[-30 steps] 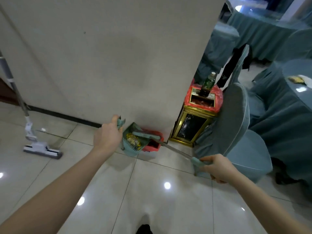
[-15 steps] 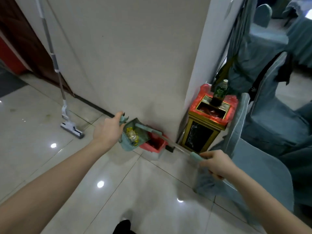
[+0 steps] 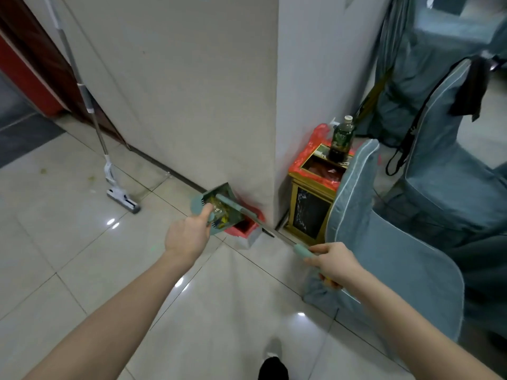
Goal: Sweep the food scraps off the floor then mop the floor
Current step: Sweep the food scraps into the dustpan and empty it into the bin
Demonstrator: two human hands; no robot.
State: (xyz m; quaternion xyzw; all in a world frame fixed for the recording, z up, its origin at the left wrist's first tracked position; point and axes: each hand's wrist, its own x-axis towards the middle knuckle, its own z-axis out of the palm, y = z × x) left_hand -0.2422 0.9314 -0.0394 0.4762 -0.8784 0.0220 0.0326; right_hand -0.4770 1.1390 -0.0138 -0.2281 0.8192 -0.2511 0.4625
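Note:
A teal dustpan (image 3: 219, 208) with yellow food scraps (image 3: 220, 215) in it is tilted over a small bin lined with a red bag (image 3: 245, 229) at the foot of the wall. My left hand (image 3: 189, 237) grips the pan's near rim. My right hand (image 3: 333, 263) holds the teal grip of the pan's long metal handle (image 3: 270, 231). A mop (image 3: 109, 174) leans against the wall at the left, its white head on the tiles. Faint yellowish stains (image 3: 90, 178) mark the floor beside it.
A gold bin with a red liner (image 3: 312, 207) stands at the wall's corner, a green bottle (image 3: 340, 139) on its top. Chairs in blue-grey covers (image 3: 389, 242) crowd the right side. A dark red door (image 3: 30, 75) is at the far left. My shoe (image 3: 273, 368) shows below.
The view has swung left and down, bringing the door and mop closer into frame. The dustpan has tipped further over the small red-lined bin; both hands keep their hold.

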